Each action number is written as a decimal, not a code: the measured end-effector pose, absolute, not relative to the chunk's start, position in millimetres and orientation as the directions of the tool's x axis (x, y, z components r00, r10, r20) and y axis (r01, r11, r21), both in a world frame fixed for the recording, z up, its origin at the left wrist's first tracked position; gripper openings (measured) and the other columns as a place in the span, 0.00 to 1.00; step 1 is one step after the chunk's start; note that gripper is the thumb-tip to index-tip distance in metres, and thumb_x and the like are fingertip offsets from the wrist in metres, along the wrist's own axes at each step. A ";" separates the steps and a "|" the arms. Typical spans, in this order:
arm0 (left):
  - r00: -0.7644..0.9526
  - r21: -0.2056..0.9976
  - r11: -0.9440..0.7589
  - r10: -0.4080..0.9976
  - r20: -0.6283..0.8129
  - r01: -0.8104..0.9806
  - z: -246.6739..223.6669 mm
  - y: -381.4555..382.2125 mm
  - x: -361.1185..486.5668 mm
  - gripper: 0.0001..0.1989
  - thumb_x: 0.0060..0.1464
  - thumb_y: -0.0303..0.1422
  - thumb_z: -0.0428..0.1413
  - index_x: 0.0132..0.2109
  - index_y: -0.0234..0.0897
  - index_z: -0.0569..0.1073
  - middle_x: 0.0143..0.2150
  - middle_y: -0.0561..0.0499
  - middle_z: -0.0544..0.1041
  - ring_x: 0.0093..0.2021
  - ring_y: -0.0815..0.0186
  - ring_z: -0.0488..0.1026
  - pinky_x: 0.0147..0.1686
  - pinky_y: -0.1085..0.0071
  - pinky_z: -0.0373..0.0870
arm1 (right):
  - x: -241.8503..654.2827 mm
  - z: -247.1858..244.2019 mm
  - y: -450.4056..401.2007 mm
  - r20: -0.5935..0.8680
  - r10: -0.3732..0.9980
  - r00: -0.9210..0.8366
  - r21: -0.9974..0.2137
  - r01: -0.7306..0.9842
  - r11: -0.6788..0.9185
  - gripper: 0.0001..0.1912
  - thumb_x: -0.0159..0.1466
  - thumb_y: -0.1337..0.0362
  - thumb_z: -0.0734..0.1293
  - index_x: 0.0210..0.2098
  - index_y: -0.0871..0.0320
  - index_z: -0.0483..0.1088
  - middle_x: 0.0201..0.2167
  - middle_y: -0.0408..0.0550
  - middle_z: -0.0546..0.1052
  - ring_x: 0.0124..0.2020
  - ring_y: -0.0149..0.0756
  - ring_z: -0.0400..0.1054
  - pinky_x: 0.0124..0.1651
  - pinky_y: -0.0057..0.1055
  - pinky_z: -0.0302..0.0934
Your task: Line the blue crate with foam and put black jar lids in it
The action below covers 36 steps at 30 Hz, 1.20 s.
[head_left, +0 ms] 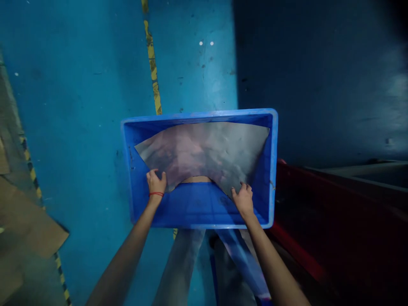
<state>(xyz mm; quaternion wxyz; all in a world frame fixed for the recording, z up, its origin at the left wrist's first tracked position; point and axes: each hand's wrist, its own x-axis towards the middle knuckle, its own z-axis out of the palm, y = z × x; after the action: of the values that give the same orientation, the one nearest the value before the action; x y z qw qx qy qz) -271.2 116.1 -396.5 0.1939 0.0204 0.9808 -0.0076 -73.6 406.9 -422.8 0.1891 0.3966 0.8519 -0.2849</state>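
Observation:
A large fan-shaped grey sheet [194, 146], slightly shiny and perhaps thin metal, lies in a blue plastic crate [197, 226]. Its wide curve faces the far wall, and its short inner curve faces me. A strip of brown material [196, 179] shows under that inner curve. My left hand [156, 182], with a red string at the wrist, is at the sheet's lower left end, thumb and fingers apart. At the lower right end is my right hand [243, 199], its fingers also spread. Whether the fingertips press on the sheet is unclear.
The blue floor [86, 93] carries yellow-and-black tape [152, 63]. Brown cardboard [38, 219] lies at the left. On the right are a red structure [299, 246] and a dark shadowed surface [312, 85]. My legs [180, 263] are just behind the crate's near rim.

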 end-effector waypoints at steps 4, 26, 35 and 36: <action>-0.874 0.024 0.997 0.076 -0.480 0.074 -367.1 108.6 -211.8 0.14 0.61 0.34 0.58 0.52 0.34 0.72 0.56 0.43 0.72 0.54 0.55 0.71 0.52 0.52 0.72 | -40.0 -381.8 372.3 -0.490 0.497 -0.716 -0.519 0.698 0.494 0.17 0.70 0.56 0.62 0.54 0.59 0.67 0.54 0.53 0.70 0.55 0.43 0.66 0.58 0.48 0.62; -0.724 -0.126 0.946 0.140 -0.675 0.300 -542.7 159.0 -367.8 0.45 0.57 0.42 0.60 0.72 0.46 0.43 0.75 0.42 0.33 0.72 0.37 0.31 0.65 0.30 0.32 | -213.6 -542.1 458.6 -0.441 0.133 -0.887 -0.201 0.242 0.949 0.43 0.62 0.52 0.71 0.70 0.52 0.47 0.73 0.55 0.37 0.71 0.61 0.27 0.68 0.67 0.23; -0.567 -0.076 0.858 0.266 -0.780 0.507 -617.9 148.6 -396.1 0.48 0.56 0.39 0.61 0.72 0.48 0.39 0.75 0.44 0.27 0.72 0.38 0.29 0.66 0.32 0.34 | -227.6 -637.5 464.1 -0.653 0.195 -0.731 -0.060 0.307 0.950 0.40 0.64 0.64 0.70 0.69 0.50 0.47 0.73 0.53 0.39 0.71 0.57 0.34 0.69 0.62 0.39; -0.585 -0.101 0.856 0.255 -0.770 0.506 -614.7 148.8 -387.7 0.47 0.56 0.38 0.61 0.72 0.48 0.39 0.75 0.45 0.27 0.72 0.38 0.29 0.66 0.33 0.33 | -224.3 -635.3 454.9 -0.662 0.244 -0.709 -0.024 0.345 0.938 0.39 0.65 0.65 0.69 0.70 0.50 0.46 0.73 0.53 0.39 0.71 0.57 0.35 0.69 0.63 0.40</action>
<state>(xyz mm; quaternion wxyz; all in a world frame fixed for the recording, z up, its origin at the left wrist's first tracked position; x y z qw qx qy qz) -387.7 148.8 -614.7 0.4006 0.2172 0.8762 -0.1570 -224.3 454.9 -635.3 0.3464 0.1597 0.9215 -0.0730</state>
